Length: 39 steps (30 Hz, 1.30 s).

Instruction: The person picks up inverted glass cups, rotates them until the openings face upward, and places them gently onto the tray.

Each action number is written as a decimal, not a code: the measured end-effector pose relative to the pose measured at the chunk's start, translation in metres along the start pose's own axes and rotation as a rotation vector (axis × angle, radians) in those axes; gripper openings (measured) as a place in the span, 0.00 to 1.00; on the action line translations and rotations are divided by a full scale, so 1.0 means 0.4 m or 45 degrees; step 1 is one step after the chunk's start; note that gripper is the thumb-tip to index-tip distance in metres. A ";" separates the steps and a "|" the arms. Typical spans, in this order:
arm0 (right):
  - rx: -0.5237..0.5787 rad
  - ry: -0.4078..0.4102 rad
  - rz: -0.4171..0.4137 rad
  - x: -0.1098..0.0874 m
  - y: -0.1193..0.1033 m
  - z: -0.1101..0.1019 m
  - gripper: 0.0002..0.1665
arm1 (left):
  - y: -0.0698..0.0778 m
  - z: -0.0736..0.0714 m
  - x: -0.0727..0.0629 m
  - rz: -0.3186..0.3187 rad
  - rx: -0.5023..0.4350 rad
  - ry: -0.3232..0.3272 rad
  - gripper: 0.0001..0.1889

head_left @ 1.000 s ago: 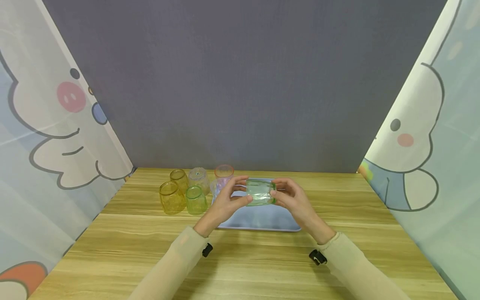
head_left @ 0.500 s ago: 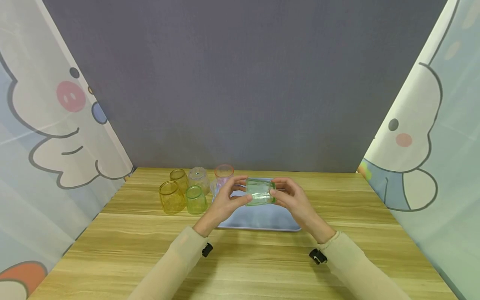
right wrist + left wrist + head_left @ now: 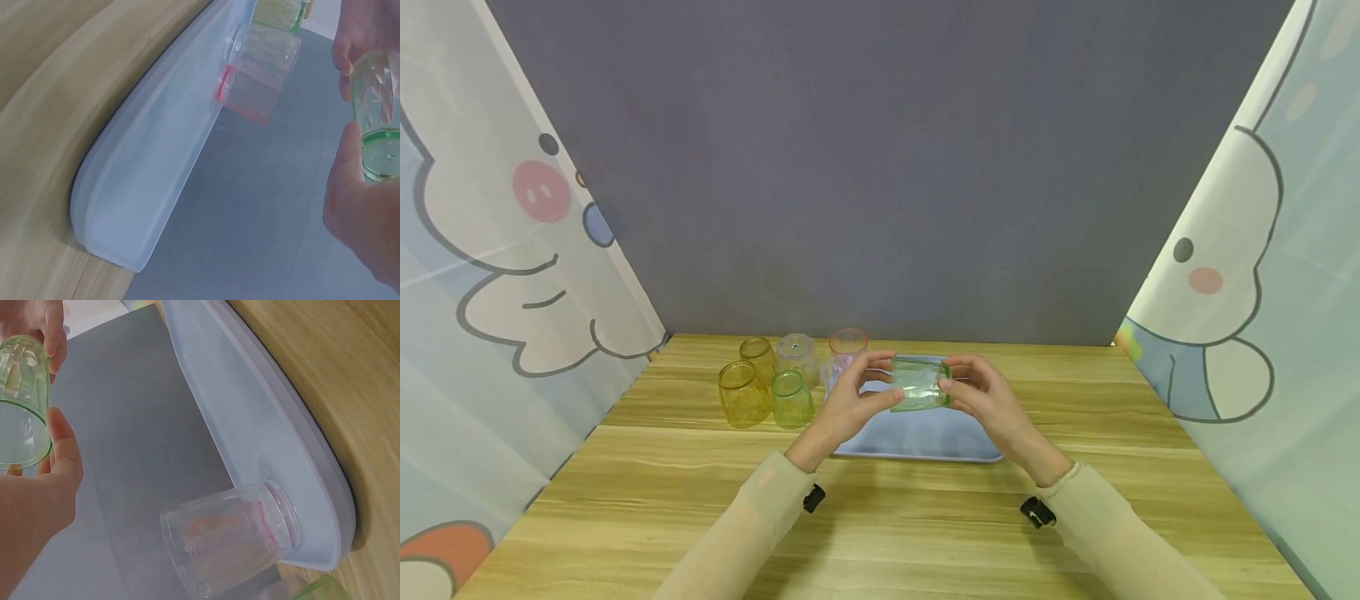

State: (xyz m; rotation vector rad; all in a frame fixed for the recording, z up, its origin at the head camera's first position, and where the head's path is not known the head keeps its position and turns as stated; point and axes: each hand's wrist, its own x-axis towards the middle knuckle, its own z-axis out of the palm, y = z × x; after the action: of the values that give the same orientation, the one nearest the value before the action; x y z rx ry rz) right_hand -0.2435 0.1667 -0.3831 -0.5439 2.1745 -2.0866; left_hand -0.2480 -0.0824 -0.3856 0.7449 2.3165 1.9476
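Between both hands a pale green clear cup (image 3: 919,385) is held on its side above the light blue tray (image 3: 917,442). My left hand (image 3: 853,400) grips the rim end with thumb and fingers; that open rim faces it in the left wrist view. My right hand (image 3: 991,402) pinches the base end, and the cup's round bottom (image 3: 382,156) shows in the right wrist view. On the tray's left end stand a clear cup (image 3: 219,540) and a pink-rimmed cup (image 3: 247,94), partly hidden by my left hand in the head view.
Left of the tray, several cups stand on the wooden table (image 3: 895,533): two amber cups (image 3: 745,396) (image 3: 758,358), a green cup (image 3: 793,402) and a clear lavender-tinted cup (image 3: 797,358). A grey panel (image 3: 887,167) rises behind, with printed curtains (image 3: 1262,292) at both sides.
Almost nothing differs. Both hands keep hold of the green cup in the same place, and the view shifts very slightly.
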 end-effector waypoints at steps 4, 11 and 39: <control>-0.029 -0.011 -0.007 0.000 0.001 -0.003 0.28 | -0.003 0.002 0.000 -0.016 -0.002 0.007 0.31; -0.054 -0.013 -0.001 -0.002 -0.002 -0.008 0.28 | -0.003 0.003 0.002 -0.034 0.006 0.020 0.30; -0.089 -0.004 0.064 -0.022 0.016 -0.047 0.27 | 0.004 -0.004 0.009 -0.060 0.113 0.066 0.31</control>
State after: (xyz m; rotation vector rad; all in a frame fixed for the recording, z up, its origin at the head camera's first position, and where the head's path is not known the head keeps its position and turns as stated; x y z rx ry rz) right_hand -0.2421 0.1875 -0.3896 -0.4925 2.2418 -1.9902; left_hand -0.2510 -0.0823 -0.3829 0.6464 2.4407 1.8779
